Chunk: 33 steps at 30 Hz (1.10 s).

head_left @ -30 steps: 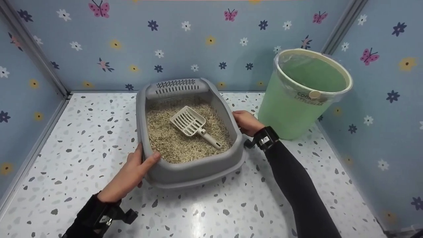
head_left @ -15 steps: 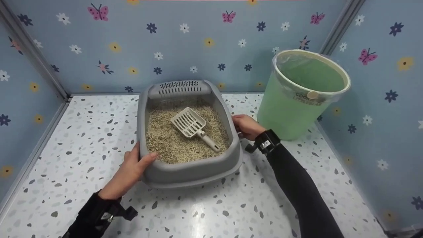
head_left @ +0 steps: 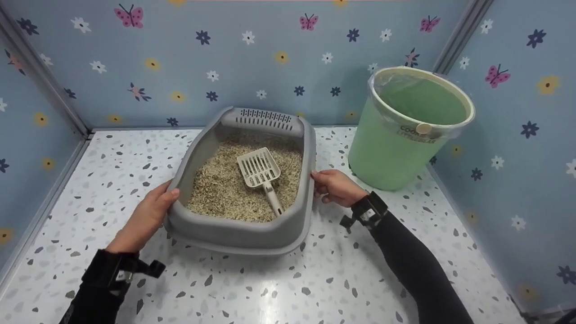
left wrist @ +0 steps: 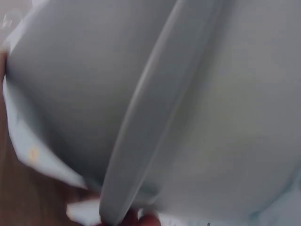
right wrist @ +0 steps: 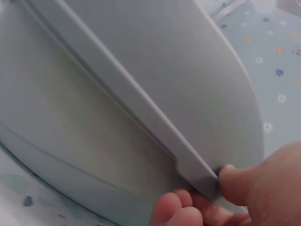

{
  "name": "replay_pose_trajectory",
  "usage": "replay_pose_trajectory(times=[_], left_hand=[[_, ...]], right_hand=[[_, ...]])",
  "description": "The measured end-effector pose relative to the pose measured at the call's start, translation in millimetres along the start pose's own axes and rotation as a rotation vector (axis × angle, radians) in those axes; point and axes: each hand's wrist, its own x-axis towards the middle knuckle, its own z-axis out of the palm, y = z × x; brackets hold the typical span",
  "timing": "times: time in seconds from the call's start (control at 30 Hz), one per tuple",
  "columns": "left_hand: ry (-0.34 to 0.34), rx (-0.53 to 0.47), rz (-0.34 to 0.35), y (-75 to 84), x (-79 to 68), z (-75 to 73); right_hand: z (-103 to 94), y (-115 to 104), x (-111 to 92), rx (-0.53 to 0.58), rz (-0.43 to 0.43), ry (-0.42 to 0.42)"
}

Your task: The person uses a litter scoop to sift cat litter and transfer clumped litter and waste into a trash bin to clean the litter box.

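Observation:
A grey litter box (head_left: 238, 235) stands on the speckled surface, turned so that its slotted back end points slightly right. Pale litter (head_left: 216, 189) covers its floor, and on this lies a beige slotted litter scoop (head_left: 258, 167), handle toward the front right. My left hand (head_left: 143, 216) grips the box at its left front, thumb at the rim and the other fingers mostly hidden behind the wall. On the right side, my right hand (head_left: 337, 186) pinches the box's outer ledge (right wrist: 141, 99) between thumb and curled fingers, as the right wrist view shows.
A green trash bin (head_left: 387, 153) with a cream rim and clear liner stands to the right, beyond my right hand. Flowered blue panels (head_left: 265, 58) close off the back and both sides of the speckled tabletop (head_left: 252, 292).
The litter box has turned clockwise: its front swung left and its back right, the scoop turning with it. My left hand moved left and a little away; my right hand came slightly nearer.

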Motion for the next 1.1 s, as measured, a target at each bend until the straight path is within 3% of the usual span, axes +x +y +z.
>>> replay_pose_trajectory(times=[0.17,0.23,0.33,0.47,0.6,0.73,0.83,0.97,1.1], left_hand=[[0.104,0.202,-0.049,9.3,-29.1,26.1],[0.104,0.213,-0.044,11.9,-33.4,32.9],[0.082,0.139,-0.050,12.0,-31.5,33.3],[0.058,0.051,-0.076,3.5,-22.5,17.0],[0.096,0.034,-0.090,-11.5,-10.3,-9.5],[0.117,0.006,-0.166,-20.6,4.5,-37.0],[0.132,-0.027,-0.213,-21.2,13.5,-45.7],[0.130,-0.051,-0.257,-17.7,7.6,-33.1],[0.083,-0.065,-0.311,-10.8,-17.8,-4.6]], right_hand=[[-7.2,-9.2,23.5,0.055,-0.039,0.093],[-8.9,-11.5,29.6,0.103,-0.039,0.108],[-10.2,-9.4,32.3,0.173,-0.040,0.093],[-4.4,-1.1,25.6,0.219,-0.056,0.071],[9.4,8.9,10.8,0.209,-0.061,0.055],[23.5,18.2,-6.9,0.177,-0.066,0.006],[25.4,19.8,-12.4,0.142,-0.068,-0.014],[6.9,12.8,-2.9,0.169,-0.046,0.061],[-16.8,2.1,13.7,0.248,-0.044,0.174]])
